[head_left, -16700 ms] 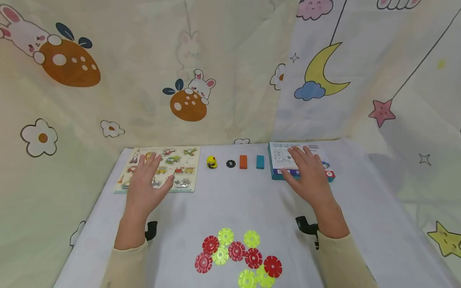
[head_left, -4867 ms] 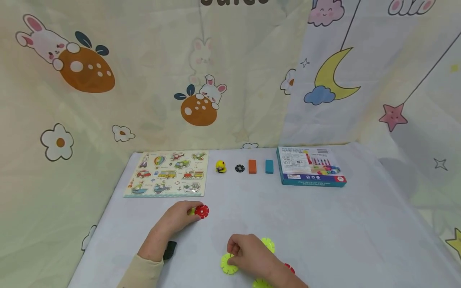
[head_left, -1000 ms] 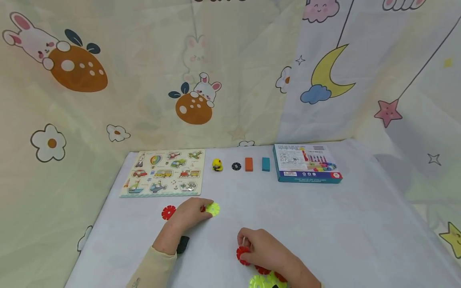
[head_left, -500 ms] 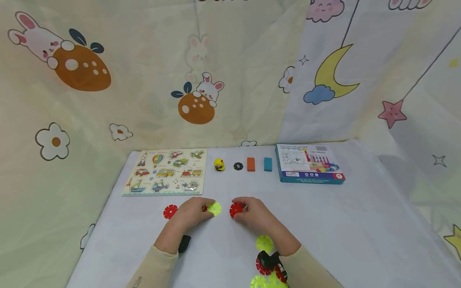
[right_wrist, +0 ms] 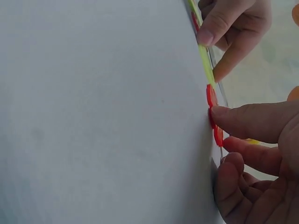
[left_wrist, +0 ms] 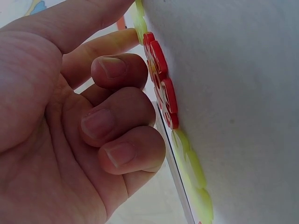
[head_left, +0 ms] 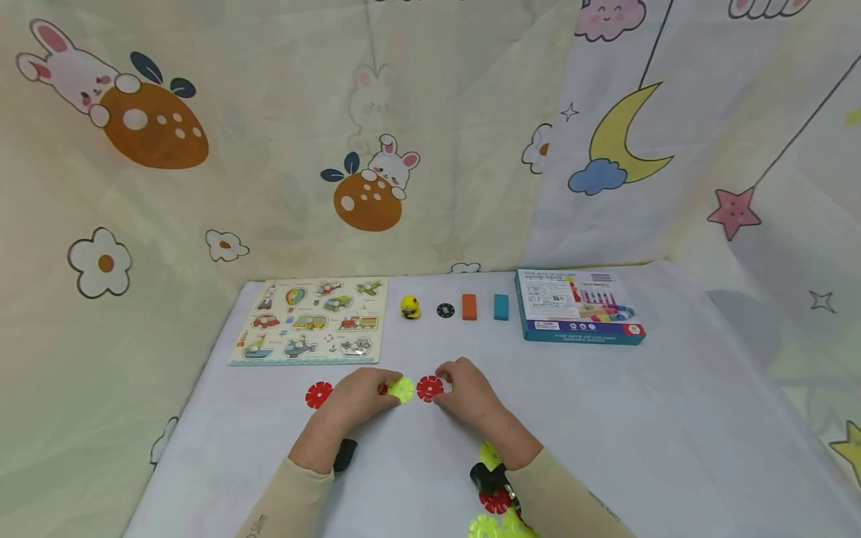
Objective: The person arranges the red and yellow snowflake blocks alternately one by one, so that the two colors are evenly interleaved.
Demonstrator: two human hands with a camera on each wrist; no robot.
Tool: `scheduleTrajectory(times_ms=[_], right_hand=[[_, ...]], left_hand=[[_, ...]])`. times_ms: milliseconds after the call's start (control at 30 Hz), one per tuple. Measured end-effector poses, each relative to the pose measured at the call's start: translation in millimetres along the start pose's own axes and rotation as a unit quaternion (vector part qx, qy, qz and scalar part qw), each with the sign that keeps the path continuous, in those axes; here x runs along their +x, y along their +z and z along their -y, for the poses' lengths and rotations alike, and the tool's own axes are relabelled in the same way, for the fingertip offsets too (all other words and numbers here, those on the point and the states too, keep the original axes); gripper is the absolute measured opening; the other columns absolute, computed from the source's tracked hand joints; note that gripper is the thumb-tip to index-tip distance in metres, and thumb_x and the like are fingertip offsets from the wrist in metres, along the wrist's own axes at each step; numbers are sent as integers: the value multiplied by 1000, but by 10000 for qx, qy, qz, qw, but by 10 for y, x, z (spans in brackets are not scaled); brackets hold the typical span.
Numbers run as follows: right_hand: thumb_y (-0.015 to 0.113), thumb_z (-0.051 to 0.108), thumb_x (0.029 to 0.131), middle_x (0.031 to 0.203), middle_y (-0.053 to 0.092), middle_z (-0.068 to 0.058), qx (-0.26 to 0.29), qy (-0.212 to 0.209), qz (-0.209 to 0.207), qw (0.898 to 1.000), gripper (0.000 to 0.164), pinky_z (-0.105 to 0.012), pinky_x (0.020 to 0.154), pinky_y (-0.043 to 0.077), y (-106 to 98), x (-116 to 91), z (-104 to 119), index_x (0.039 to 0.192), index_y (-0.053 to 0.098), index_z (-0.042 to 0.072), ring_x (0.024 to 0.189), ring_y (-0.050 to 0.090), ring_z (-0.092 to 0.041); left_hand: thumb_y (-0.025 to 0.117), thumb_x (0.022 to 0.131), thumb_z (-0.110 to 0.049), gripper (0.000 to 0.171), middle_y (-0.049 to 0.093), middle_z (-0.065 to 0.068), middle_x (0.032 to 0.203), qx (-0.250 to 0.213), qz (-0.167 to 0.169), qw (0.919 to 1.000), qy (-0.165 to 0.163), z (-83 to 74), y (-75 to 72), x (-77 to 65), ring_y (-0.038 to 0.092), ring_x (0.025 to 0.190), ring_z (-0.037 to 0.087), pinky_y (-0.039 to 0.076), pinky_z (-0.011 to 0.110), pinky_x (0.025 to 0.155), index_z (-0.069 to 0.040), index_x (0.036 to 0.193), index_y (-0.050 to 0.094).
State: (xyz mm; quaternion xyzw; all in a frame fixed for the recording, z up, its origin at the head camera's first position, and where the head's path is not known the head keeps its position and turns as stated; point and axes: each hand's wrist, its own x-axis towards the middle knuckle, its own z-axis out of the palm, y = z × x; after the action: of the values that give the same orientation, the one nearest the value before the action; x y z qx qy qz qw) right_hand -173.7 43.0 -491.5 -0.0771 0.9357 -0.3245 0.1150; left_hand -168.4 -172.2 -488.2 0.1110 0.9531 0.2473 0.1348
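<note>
In the head view, my left hand point(head_left: 359, 396) pinches a yellow-green notched plastic disc point(head_left: 402, 389) between thumb and index finger, flat on the table. My right hand point(head_left: 474, 396) holds a red notched disc point(head_left: 429, 388) just right of it, the two rims very close. Another red disc point(head_left: 319, 394) lies left of my left hand. The left wrist view shows a row of discs running along beneath that hand, with a red one point(left_wrist: 161, 81) and a yellow-green one point(left_wrist: 189, 161); other fingers are curled in. In the right wrist view, thumb and index touch the red disc point(right_wrist: 215, 114).
Near my right forearm lie several loose discs, including a red one point(head_left: 495, 501) and a yellow-green one point(head_left: 483, 527). Along the back stand a picture puzzle board point(head_left: 309, 321), a yellow toy figure point(head_left: 410, 307), a black chip point(head_left: 445, 310), orange point(head_left: 469, 307) and blue blocks point(head_left: 501, 307), and a box point(head_left: 581, 306).
Both hands were open at first, with the discs in a near cluster; some now form a row. Within the last second, my right hand brought a red disc forward and leftward beside the yellow-green one.
</note>
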Motion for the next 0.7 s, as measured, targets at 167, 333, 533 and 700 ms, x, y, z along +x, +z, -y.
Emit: scheduleTrajectory(times_ms=[167,333,533,700], right_hand=[[82,23,73,92,51,-1,44,-6,-15,10000,40,-29,72,48,16,-6,-14,108,66,12,85,48,-17],[82,23,73,92,51,-1,58,-39,-61,10000,39,-29,71,48,31,-15,-24,107,66,12,84,48,-17],[81,24,74,91,51,-2,51,-140,-53,9999,38,-29,70,47,14,-16,-29,107,66,11,83,48,-17],[81,22,74,91,51,-3,145,-199,-19,9997,37,-29,69,47,2,-11,-28,106,66,10,82,48,-18]], left_hand=[[75,79,-33,46,62,-4,109,42,13,10000,-7,-4,0,1,51,91,15,46,36,80,-21,123,64],[74,80,-33,48,62,-5,111,201,-19,9997,131,-36,-2,1,51,89,14,46,35,80,-21,125,62],[73,81,-33,47,63,-4,114,358,-164,9991,177,-183,12,27,55,96,17,46,39,84,-23,126,62],[73,82,-32,46,63,1,115,268,-57,9992,291,-364,89,79,56,103,22,46,42,87,-19,124,63]])
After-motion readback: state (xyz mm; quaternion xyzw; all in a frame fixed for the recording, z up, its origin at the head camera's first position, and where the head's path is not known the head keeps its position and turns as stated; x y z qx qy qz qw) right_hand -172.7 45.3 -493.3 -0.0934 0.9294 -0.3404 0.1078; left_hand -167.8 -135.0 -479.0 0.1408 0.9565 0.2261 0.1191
